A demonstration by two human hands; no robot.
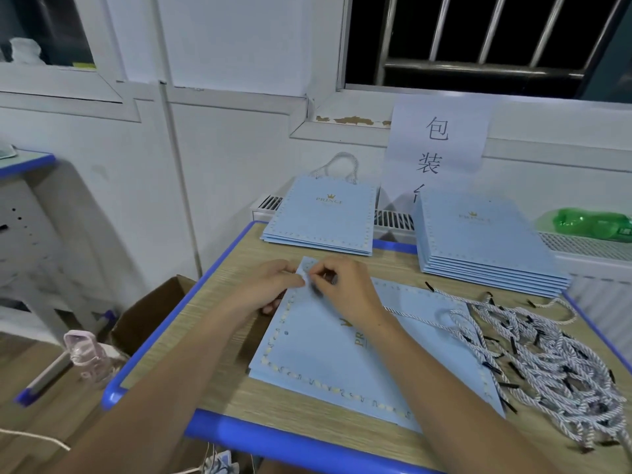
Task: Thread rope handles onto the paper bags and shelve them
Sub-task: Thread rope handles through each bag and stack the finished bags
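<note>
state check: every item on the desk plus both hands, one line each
bag being worked: flat on the desk, no handle fitted.
left hand: holds the bag's top corner.
right hand: pinches a rope end at that corner.
rope pile: loose, tangled.
left stack: flat, top bag has handle.
right stack: flat, no handles visible.

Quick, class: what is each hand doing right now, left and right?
Left hand: grips the top corner of the flat blue paper bag.
Right hand: fingers curled, pinching the end of a rope handle at that same bag corner.
</note>
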